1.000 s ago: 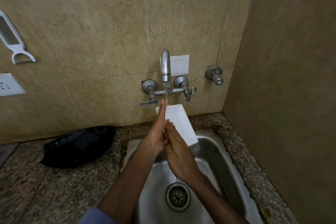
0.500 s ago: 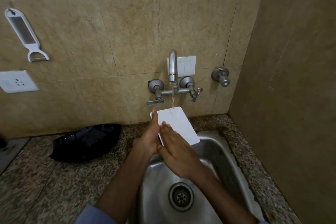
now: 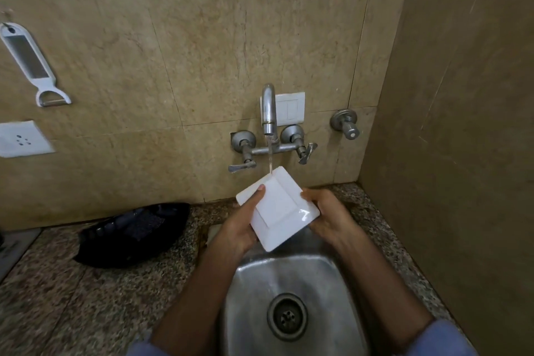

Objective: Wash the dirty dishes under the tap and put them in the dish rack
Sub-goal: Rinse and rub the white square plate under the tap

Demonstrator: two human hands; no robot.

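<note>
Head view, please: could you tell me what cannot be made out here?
All in the head view:
White plate: its far face, turned away from the camera.
Left hand and right hand: fingertips behind the plate, hidden by it.
Black item on the counter: too dark to tell whether it is the dish rack.
Sink: near rim cut off by the bottom edge.
</note>
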